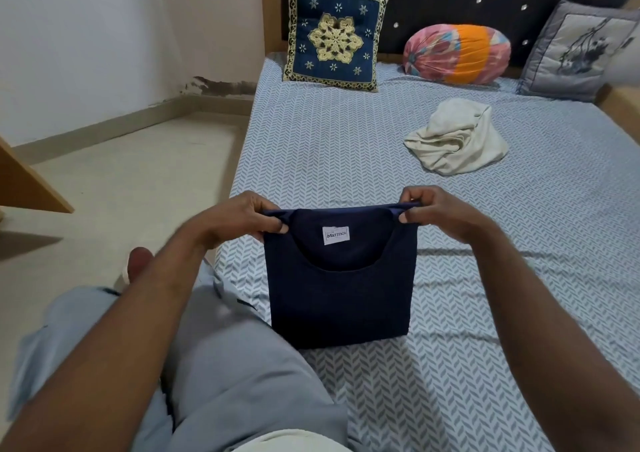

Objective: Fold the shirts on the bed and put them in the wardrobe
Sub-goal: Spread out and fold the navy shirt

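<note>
Navy shirt point(341, 288) at centre of the frame, already folded narrow, top edge held up, lower edge apparently touching the bed point(519, 278). Left hand point(242, 219) pinching the top left corner, right hand point(436, 212) the top right; both grips closed tight on the cloth. White shirt point(457, 139) crumpled at upper right, not yet folded. Probably risky from here: tucked sides falling open if lifted higher by 2 corners only; crooked fold if lowered unevenly.
</note>
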